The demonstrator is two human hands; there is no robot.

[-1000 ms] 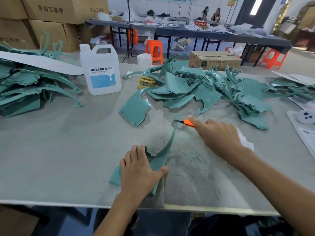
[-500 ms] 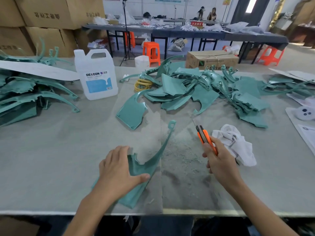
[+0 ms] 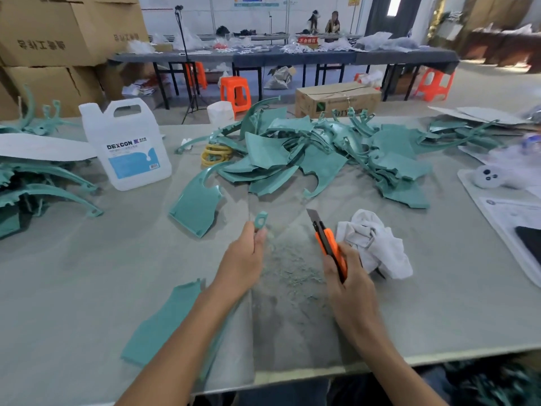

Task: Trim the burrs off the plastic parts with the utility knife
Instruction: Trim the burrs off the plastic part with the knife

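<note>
- A stack of teal parts (image 3: pixel 44 183) and a white jug (image 3: pixel 128 148) are seen at the left of the tabletop (image 3: pixel 73 273), well apart from the work.
- The plastic part (image 3: pixel 164 320) in hand is found near the tabletop's front edge, its wide panel beside the left forearm and its narrow arm running up to a ring-shaped tip.
- That narrow arm is clamped in the grip of the left hand (image 3: pixel 243 259), just below the tip. So thin an arm is judged likely to flex under pressure, so a gouge could be cut instead of a burr.
- Shavings (image 3: pixel 289 268) are scattered between the hands; the part could slide on them.
- A heap of parts (image 3: pixel 322 159) is piled beyond.
- The utility knife (image 3: pixel 328 241) is clamped in the grip of the right hand (image 3: pixel 348 282), blade extended and clear of the part. The left fingers could be cut if a stroke toward them slips.
- A white rag (image 3: pixel 377 244) is bunched just beside the right hand and could be snagged.
</note>
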